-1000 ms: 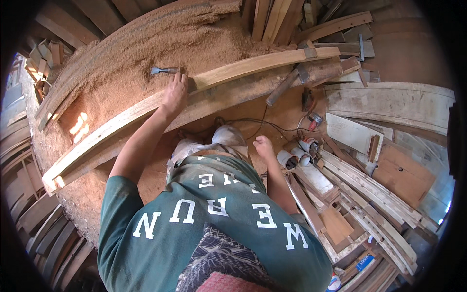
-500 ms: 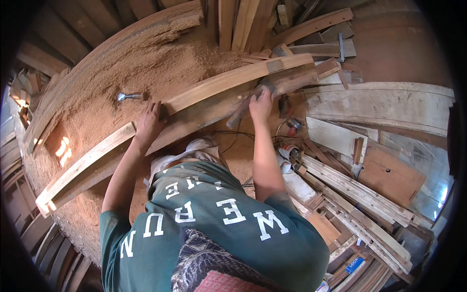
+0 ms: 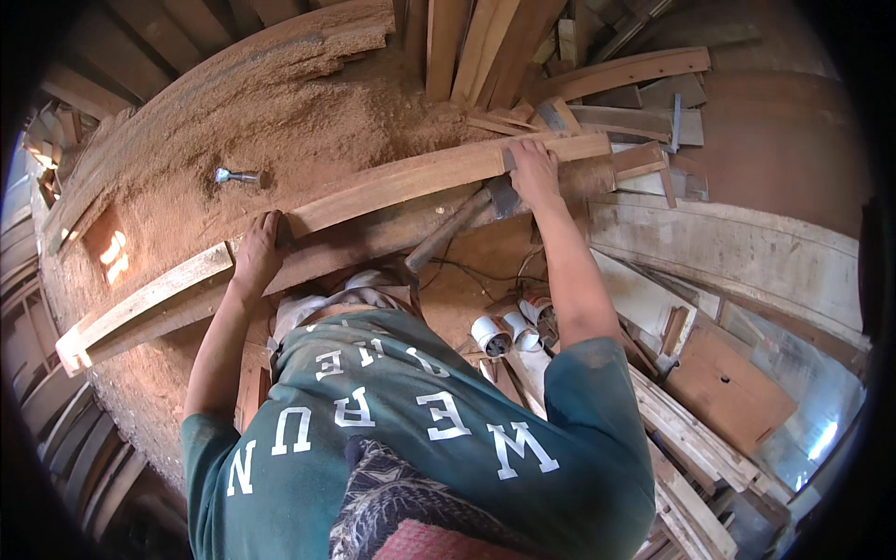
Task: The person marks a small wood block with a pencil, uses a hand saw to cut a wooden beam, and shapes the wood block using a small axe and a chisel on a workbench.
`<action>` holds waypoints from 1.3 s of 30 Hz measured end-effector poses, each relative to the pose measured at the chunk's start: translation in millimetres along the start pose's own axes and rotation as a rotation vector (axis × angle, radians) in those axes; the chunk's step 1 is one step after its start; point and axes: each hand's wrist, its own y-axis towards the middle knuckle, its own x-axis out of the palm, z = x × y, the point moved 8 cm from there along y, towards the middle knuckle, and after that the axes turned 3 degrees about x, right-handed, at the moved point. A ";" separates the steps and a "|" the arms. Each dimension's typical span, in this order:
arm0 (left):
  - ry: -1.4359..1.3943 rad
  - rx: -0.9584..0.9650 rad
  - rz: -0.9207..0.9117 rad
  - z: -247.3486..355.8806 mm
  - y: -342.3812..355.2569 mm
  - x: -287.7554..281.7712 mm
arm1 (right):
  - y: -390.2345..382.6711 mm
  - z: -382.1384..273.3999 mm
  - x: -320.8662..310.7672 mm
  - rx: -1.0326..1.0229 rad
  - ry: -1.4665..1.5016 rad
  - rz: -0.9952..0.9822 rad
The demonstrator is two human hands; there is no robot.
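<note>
A long, gently curved wooden plank (image 3: pixel 392 191) runs on edge across a darker timber beam (image 3: pixel 369 238) in front of me. My left hand (image 3: pixel 258 254) is closed over the plank's left part, fingers curled beside a small dark patch (image 3: pixel 286 231). Farther right, my right hand (image 3: pixel 536 175) grips the plank near its far end, next to another dark grey patch (image 3: pixel 509 161). Just below that hand a hammer (image 3: pixel 453 229) lies slanted against the beam, its dark head uppermost and its wooden handle toward me. Neither hand touches the handle.
A metal tool (image 3: pixel 238 176) with a dark end lies on the heaped sawdust (image 3: pixel 327 121) beyond the plank. White cups (image 3: pixel 492 336) and a cable (image 3: pixel 476 273) are on the floor near me. Stacked boards (image 3: pixel 714 247) and offcuts crowd the right side.
My right hand has let go of the hammer and moved up onto the plank. The hammer now rests against the beam. My left hand stays on the plank; the view has shifted.
</note>
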 end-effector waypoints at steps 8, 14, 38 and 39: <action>0.069 0.000 -0.028 8.3 4.8 -5.4 | 12.5 4.1 4.5 -0.163 -0.114 -0.051; 0.323 0.011 0.045 12.5 6.8 8.4 | 23.8 -6.3 10.6 -0.237 -0.201 -0.209; 0.257 0.002 0.051 8.9 5.2 10.7 | 21.9 -11.5 8.3 -0.300 -0.279 -0.253; 0.248 0.001 0.040 8.9 5.7 10.7 | 18.0 -9.9 5.4 -0.272 -0.255 -0.206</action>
